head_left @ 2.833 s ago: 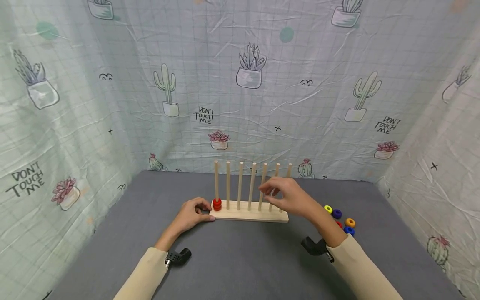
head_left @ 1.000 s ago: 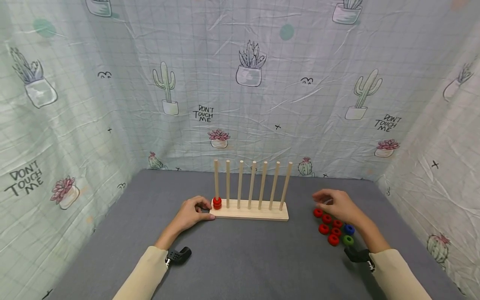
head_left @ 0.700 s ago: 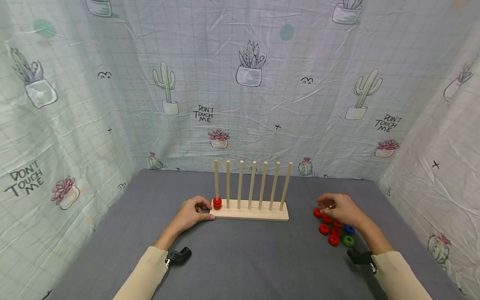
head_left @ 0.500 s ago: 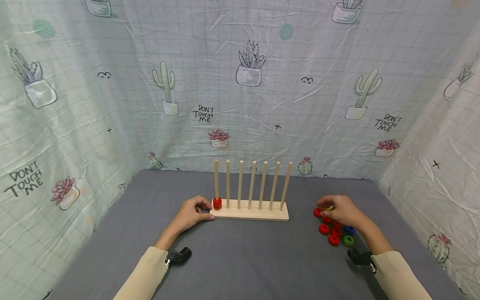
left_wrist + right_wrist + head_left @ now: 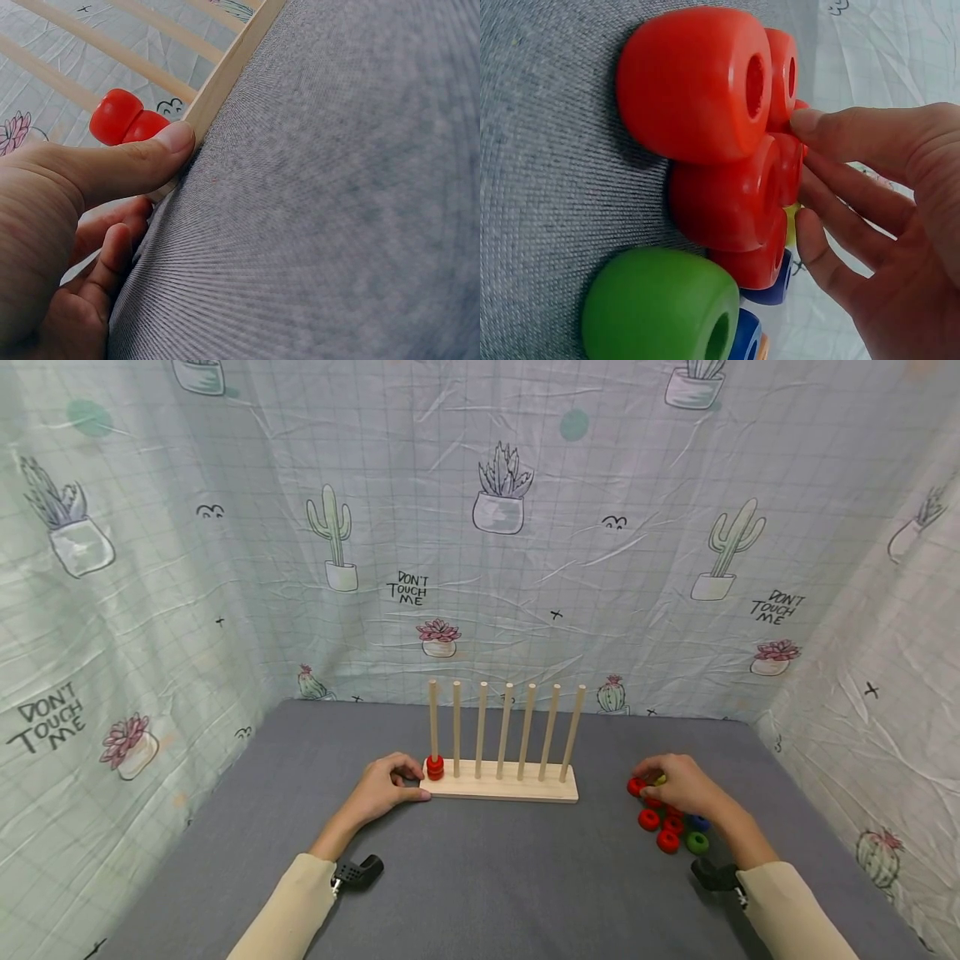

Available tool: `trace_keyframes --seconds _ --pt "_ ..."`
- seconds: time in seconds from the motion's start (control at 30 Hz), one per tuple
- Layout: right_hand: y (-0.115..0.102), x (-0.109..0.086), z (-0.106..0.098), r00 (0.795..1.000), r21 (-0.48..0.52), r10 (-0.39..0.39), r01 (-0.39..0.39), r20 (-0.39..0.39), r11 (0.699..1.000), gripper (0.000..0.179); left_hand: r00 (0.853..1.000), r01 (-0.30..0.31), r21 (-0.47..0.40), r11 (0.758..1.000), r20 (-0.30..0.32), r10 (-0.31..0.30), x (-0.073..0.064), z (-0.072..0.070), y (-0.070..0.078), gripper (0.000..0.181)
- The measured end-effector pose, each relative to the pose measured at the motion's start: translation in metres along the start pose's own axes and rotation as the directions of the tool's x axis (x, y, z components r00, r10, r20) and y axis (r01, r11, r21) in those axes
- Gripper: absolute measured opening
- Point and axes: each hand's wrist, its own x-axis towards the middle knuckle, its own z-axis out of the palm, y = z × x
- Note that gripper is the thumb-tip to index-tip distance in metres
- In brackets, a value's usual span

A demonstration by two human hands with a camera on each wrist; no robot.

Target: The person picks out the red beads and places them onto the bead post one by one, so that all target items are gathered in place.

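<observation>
A wooden peg rack [image 5: 498, 788] stands mid-table, with several upright pegs on one long base. Red beads [image 5: 435, 768] are stacked on its leftmost peg. My left hand [image 5: 381, 785] grips the left end of the base, with the thumb [image 5: 174, 141] on its front edge. On the right, my right hand [image 5: 681, 783] is down among loose beads, thumb and forefinger at either side of a red bead [image 5: 635, 787] at the group's far left. In the right wrist view, nearer beads partly hide that pinch.
Several other red beads [image 5: 648, 819] lie close together under and before the right hand. A green bead [image 5: 697, 842], a blue bead [image 5: 700, 823] and a yellow bead [image 5: 661, 779] are beside them. A patterned curtain [image 5: 525, 610] encloses the grey table [image 5: 487, 877].
My right hand has gone from the rack's right pegs to the loose beads, then lowered until its fingertips meet a red bead. My left hand has stayed on the rack.
</observation>
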Motion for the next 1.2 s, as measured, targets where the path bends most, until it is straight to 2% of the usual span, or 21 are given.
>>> trace_keyframes --seconds 0.43,0.8,1.2 --pt "-0.001 0.000 0.003 1.000 -0.002 -0.003 0.003 0.004 1.000 0.023 1.000 0.000 0.003 1.000 -0.001 0.000 0.000 0.001 -0.003 0.031" --pt "-0.004 -0.002 0.000 0.999 0.004 -0.034 0.034 -0.030 0.999 0.022 1.000 -0.005 0.000 1.000 -0.003 0.005 0.000 0.000 -0.002 0.031" --pt "-0.012 -0.003 -0.003 0.999 0.019 -0.015 0.016 -0.039 1.000 0.023 1.000 -0.004 -0.007 1.000 0.003 0.004 -0.001 0.000 -0.001 0.031"
